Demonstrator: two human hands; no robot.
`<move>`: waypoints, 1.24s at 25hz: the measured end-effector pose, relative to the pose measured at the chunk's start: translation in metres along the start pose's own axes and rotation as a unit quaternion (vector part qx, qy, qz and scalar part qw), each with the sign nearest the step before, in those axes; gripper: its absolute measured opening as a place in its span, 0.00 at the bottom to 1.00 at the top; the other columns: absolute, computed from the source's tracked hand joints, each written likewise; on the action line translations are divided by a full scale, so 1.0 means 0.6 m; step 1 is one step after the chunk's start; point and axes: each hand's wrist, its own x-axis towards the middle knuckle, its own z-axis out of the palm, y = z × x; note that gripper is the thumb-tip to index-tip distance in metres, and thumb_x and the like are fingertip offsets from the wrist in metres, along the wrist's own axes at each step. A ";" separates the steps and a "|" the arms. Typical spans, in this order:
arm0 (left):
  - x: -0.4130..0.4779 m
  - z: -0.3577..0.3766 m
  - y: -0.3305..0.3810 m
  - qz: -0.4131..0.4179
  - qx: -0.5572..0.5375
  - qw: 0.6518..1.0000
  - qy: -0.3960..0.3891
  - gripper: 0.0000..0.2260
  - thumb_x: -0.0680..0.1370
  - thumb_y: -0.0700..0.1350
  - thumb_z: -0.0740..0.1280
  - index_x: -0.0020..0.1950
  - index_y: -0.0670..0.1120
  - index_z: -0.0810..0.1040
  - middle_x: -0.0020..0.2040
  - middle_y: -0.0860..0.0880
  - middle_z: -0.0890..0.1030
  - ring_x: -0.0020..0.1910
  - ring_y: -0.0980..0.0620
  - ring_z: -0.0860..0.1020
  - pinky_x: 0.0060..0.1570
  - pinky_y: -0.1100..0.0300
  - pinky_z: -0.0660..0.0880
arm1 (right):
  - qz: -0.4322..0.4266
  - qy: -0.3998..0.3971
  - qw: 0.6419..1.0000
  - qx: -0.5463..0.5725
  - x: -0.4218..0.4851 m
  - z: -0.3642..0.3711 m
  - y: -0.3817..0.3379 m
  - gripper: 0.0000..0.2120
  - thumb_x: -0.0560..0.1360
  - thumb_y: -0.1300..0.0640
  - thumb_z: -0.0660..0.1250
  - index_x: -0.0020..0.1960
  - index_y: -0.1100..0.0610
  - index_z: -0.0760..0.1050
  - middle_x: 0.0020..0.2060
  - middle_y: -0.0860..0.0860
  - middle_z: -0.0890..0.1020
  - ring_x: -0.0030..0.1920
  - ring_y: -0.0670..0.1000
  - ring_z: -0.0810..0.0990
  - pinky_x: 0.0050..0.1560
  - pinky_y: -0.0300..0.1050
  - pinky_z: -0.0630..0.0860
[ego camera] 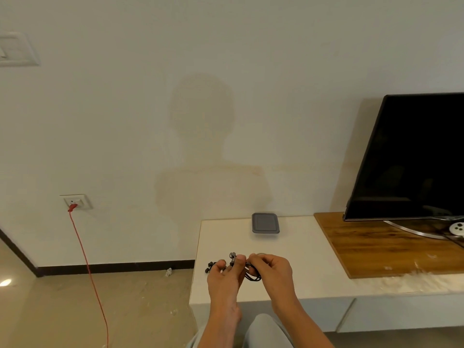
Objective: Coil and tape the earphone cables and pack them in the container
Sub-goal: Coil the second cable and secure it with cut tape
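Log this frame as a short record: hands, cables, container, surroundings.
left hand: pinches earphone cables
right hand: grips the same bundle
cable state: black, partly looped, over the white table
container: grey lid on, at the table's rear, apart from both hands
surroundings: television on the right; red cord plugged into wall socket
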 end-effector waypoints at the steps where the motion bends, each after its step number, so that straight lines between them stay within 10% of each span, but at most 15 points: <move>1: -0.001 0.000 0.000 0.008 0.000 1.000 0.002 0.16 0.72 0.37 0.73 0.53 0.40 0.69 0.48 0.37 0.83 0.47 0.43 0.81 0.56 0.54 0.76 | 0.003 0.003 1.000 -0.014 0.000 0.001 -0.004 0.13 0.73 0.60 0.68 0.31 0.61 0.81 0.26 0.53 0.81 0.30 0.46 0.78 0.38 0.40 0.76; 5: 0.000 -0.004 0.000 0.018 0.010 1.000 0.001 0.19 0.71 0.38 0.75 0.54 0.39 0.69 0.46 0.40 0.83 0.47 0.44 0.80 0.60 0.51 0.75 | 0.018 0.005 0.999 -0.050 -0.002 -0.002 -0.020 0.04 0.73 0.60 0.68 0.40 0.59 0.78 0.25 0.50 0.79 0.29 0.45 0.77 0.33 0.33 0.71; 8: -0.003 -0.005 0.000 0.009 0.005 1.000 0.000 0.19 0.70 0.38 0.75 0.53 0.39 0.69 0.47 0.39 0.82 0.46 0.45 0.81 0.61 0.50 0.74 | 0.066 0.002 0.997 -0.033 0.001 -0.010 -0.023 0.17 0.73 0.60 0.68 0.56 0.55 0.64 0.31 0.53 0.81 0.34 0.47 0.80 0.35 0.37 0.73; 15: -0.015 0.007 0.013 -0.003 -0.023 1.000 0.000 0.16 0.71 0.36 0.74 0.50 0.42 0.68 0.50 0.35 0.83 0.46 0.44 0.81 0.61 0.51 0.75 | -0.086 -0.065 0.988 -0.114 -0.001 -0.022 -0.013 0.10 0.79 0.60 0.62 0.40 0.51 0.75 0.27 0.43 0.80 0.36 0.47 0.81 0.44 0.42 0.77; 31: -0.018 0.002 0.038 0.026 0.042 0.999 -0.001 0.20 0.70 0.35 0.74 0.55 0.46 0.67 0.51 0.35 0.82 0.35 0.45 0.84 0.42 0.54 0.82 | -0.031 -0.280 0.927 -0.250 0.019 -0.064 -0.037 0.07 0.68 0.60 0.68 0.45 0.52 0.79 0.36 0.52 0.78 0.37 0.45 0.74 0.44 0.39 0.77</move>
